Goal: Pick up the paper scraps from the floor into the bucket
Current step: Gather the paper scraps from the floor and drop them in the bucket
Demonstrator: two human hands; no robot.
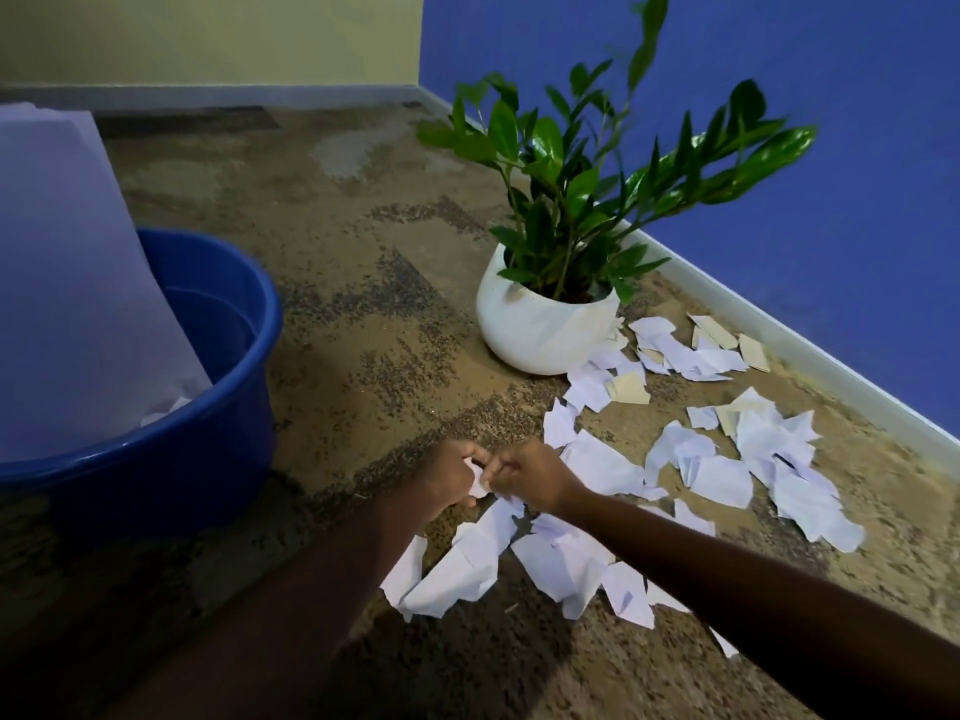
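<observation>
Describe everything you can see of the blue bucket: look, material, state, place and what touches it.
The blue bucket is a wide, round tub, glossy like plastic, with a thick rolled rim. It stands upright on the brown carpet at the left, partly cut off by the frame edge. A large white sheet leans out of it, hiding much of its opening; crumpled white paper lies inside. Neither the left hand nor the right hand touches it; they pinch a paper scrap to its right.
</observation>
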